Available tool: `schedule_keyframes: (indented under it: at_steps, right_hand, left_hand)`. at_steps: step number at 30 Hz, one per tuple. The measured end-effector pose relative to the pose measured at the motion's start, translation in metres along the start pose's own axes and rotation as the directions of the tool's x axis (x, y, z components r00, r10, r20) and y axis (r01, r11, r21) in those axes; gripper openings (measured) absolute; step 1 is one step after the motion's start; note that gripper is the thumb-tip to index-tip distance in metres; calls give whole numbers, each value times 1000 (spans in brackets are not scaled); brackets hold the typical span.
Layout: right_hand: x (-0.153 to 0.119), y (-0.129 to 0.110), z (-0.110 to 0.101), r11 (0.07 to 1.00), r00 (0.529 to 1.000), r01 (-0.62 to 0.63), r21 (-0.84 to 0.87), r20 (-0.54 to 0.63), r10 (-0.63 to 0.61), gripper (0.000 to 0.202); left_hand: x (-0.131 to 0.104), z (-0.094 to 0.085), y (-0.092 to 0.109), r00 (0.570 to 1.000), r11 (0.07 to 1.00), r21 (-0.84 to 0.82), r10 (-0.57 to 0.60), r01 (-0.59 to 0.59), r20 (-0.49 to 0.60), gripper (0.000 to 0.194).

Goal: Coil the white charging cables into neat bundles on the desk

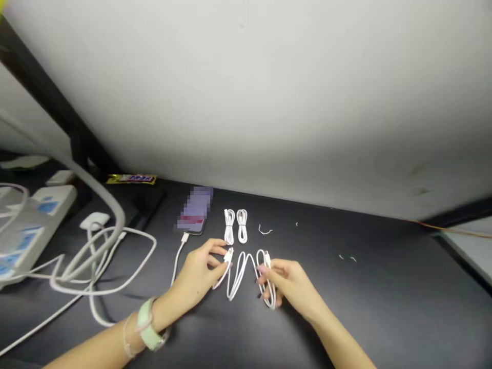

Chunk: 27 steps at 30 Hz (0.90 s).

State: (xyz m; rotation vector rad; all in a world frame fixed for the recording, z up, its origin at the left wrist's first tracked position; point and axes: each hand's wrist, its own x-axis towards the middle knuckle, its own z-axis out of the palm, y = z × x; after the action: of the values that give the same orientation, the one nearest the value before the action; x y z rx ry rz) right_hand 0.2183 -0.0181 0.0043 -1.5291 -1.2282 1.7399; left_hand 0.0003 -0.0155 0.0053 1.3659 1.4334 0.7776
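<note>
Cable (242,271), white and half-looped, hangs between your two hands on the dark desk (365,287). Your left hand (198,279) pinches one plug end; your right hand (288,282) is clamped on the gathered loops. Keep the loops even and the slack untwisted. Two coiled cables (236,225) lie just behind, a phone (194,212) beside them, a power strip (26,225) well apart.

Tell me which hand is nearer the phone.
Left. The left hand lies just below the phone, beside its plugged-in cable. The right hand sits farther right, past the white cable both hands hold.
</note>
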Motion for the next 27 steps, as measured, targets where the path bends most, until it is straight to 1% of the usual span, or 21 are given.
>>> schedule_keyframes:
  at_steps: [3,7,9,12,14,17,19,22,25,27]
  right_hand:
    - [-2,3,23,998,1000,19,61,13,-19,46]
    - [-2,4,40,989,996,81,128,26,-85,46]
    - [1,2,44,970,991,132,203,-9,-133,45]
    - [5,-2,47,923,977,213,321,-82,-197,42]
    - [8,-5,48,896,965,264,356,-104,-242,38]
    - [7,-4,48,873,944,331,358,-117,-310,33]
    - [5,-2,49,871,936,352,342,-111,-335,32]
    - [0,2,50,882,934,355,310,-67,-352,31]
    - [-4,3,51,904,934,357,237,-61,-353,33]
    - [-6,3,50,918,924,382,109,-80,-375,33]
  left_hand:
    - [-5,14,2,999,999,-25,44,-44,-13,35]
    - [-15,31,5,994,994,-43,98,-100,-53,26]
    - [-18,38,7,988,990,-69,116,-124,-104,20]
    - [-16,43,8,980,967,-207,113,-146,-161,21]
    - [-12,45,8,979,946,-285,107,-154,-173,25]
    - [-8,45,6,977,937,-305,119,-170,-179,28]
    - [-11,45,6,985,924,-352,108,-149,-135,27]
    - [-20,42,8,995,906,-410,101,-102,-22,28]
    - [-25,37,8,983,926,-352,171,-140,60,31]
    - [-26,34,7,972,935,-317,206,-161,112,37]
